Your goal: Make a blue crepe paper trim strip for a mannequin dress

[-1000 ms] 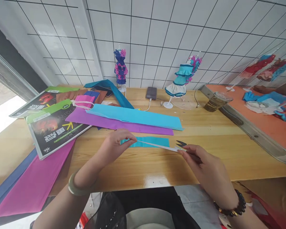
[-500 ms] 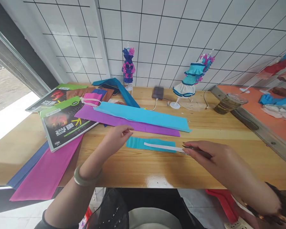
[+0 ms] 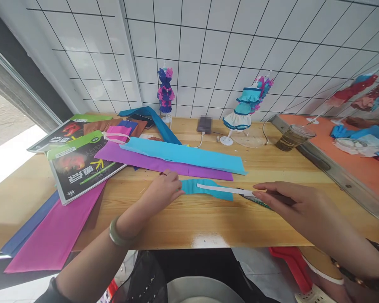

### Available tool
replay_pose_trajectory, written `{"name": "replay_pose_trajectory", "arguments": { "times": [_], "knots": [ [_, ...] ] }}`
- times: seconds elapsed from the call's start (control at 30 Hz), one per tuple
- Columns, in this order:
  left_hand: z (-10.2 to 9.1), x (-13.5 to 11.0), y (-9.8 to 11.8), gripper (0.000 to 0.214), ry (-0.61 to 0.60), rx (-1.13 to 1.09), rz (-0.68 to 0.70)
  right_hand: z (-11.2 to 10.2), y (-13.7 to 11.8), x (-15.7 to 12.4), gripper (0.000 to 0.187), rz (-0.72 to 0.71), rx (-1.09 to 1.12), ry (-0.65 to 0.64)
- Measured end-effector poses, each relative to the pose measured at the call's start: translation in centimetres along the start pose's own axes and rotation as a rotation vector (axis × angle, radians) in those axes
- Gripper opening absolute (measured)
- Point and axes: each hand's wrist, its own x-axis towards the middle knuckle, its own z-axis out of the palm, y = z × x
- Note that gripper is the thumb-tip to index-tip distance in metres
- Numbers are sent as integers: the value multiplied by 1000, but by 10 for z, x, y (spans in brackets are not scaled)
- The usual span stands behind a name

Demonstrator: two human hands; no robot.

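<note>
A short teal crepe paper strip (image 3: 222, 195) lies on the wooden table in front of me, rippled along its left part. My left hand (image 3: 168, 185) is closed on its left end, thumb and fingers pinching the edge. A narrow white strip (image 3: 221, 189) stretches over the teal piece towards the right. Its right end is between the thumb and fingers of my right hand (image 3: 287, 200). I cannot tell whether the white strip is stuck to the crepe paper. Partly under my right hand lies a dark, thin object with a green edge (image 3: 255, 200); its kind is unclear.
Behind lie long light blue (image 3: 183, 155) and purple paper strips (image 3: 205, 171). Magazines (image 3: 85, 168) and pink paper (image 3: 55, 229) are on the left. Small paper dresses on stands (image 3: 240, 113), a black box with a cable (image 3: 204, 124) and a plastic cup (image 3: 292, 138) stand further back.
My left hand has moved right and down onto the teal strip's left end, which is now more rippled. My right hand has drawn slightly right with the white strip, and the dark object beneath shows more.
</note>
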Motion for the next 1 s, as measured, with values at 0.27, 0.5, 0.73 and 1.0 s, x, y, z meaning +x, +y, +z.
{"name": "replay_pose_trajectory", "arguments": {
  "times": [0.27, 0.5, 0.73, 1.0],
  "knots": [
    [4, 2, 1, 30, -109, -50, 61, 1, 5, 5, 33, -18, -15, -1],
    [-4, -1, -2, 25, -111, -57, 8, -14, 9, 2, 30, 40, -89, 26],
    [-13, -10, -17, 18, -63, -100, -41, -32, 22, -9, 27, 155, -245, 145],
    [-15, -10, -3, 45, 106, -203, 56, -40, 19, -21, 27, 180, -294, 297]
  ]
}}
